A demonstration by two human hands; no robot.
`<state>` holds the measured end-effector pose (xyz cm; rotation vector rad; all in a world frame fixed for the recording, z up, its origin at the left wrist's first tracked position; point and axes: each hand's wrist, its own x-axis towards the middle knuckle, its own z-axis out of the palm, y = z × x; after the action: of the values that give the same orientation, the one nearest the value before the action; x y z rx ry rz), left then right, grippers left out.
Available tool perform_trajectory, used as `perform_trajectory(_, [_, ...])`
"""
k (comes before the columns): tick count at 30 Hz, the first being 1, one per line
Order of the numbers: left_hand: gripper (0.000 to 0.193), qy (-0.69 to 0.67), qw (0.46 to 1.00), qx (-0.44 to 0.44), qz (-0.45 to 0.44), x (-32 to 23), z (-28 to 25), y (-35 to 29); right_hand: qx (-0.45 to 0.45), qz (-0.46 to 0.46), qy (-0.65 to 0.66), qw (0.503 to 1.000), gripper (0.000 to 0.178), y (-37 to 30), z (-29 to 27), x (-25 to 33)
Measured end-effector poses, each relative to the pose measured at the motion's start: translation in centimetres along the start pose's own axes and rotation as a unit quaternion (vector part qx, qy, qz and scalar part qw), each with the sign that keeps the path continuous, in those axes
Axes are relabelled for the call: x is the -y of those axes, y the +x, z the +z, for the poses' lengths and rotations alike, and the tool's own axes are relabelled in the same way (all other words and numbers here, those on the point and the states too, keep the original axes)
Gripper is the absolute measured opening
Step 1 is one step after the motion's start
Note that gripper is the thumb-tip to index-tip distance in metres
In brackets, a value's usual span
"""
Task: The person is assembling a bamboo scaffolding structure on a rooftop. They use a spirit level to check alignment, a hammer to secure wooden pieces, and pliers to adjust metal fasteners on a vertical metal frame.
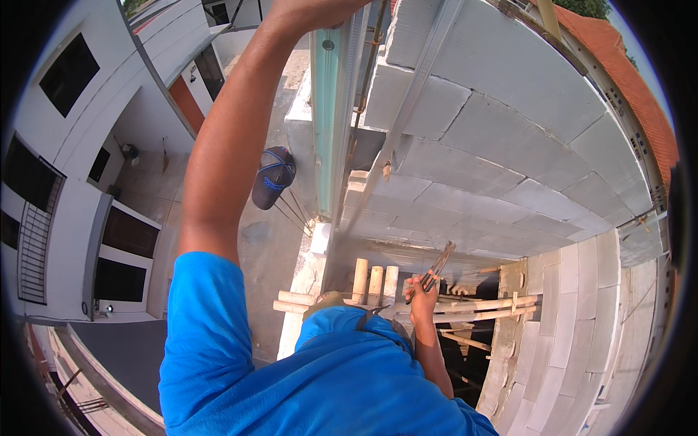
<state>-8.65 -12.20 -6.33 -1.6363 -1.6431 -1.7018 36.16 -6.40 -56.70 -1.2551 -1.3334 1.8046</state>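
Observation:
At the top edge my left hand (pixel 313 13) lies over the upper part of a long pale-green spirit level (pixel 325 123), its fingers partly cut off by the frame. The level stands upright along a metal-edged post. A round vial (pixel 328 45) shows just below the hand. Low on the right, my right hand (pixel 422 299) is closed around the handles of pincers (pixel 438 267) with dark handles and a rusty head, pointing up and away from me. A light metal channel (pixel 414 94) slants beside the level, against the block wall.
Grey block walls (pixel 502 138) rise ahead and to the right (pixel 563 327). Bamboo poles (pixel 472 311) cross a dark opening beside my right arm. Thin steel bars (pixel 294 211) stick up near a dark blue cap (pixel 275 176). A white building (pixel 65 138) stands left, beyond a drop.

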Motion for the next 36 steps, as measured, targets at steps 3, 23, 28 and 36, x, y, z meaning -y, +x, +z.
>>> perform_trajectory(3, [0.106,0.046,0.985,0.034,-0.164,-0.1,-0.9,-0.4,0.005,-0.003,0.000,1.000,0.011,-0.1,0.1,-0.3])
perform_trajectory(23, [0.084,0.008,0.992,0.092,-0.083,-0.2,-1.0,0.4,0.016,0.006,0.007,1.000,0.008,0.8,0.9,-2.1])
perform_trajectory(28, [0.087,0.012,0.994,0.091,-0.065,0.5,-1.0,0.4,0.025,0.004,0.005,1.000,0.008,0.6,1.0,-2.7])
perform_trajectory(36, [0.091,-0.023,0.993,0.096,-0.063,1.5,-0.5,0.4,0.038,0.005,0.001,0.999,0.007,0.5,1.0,-3.1])
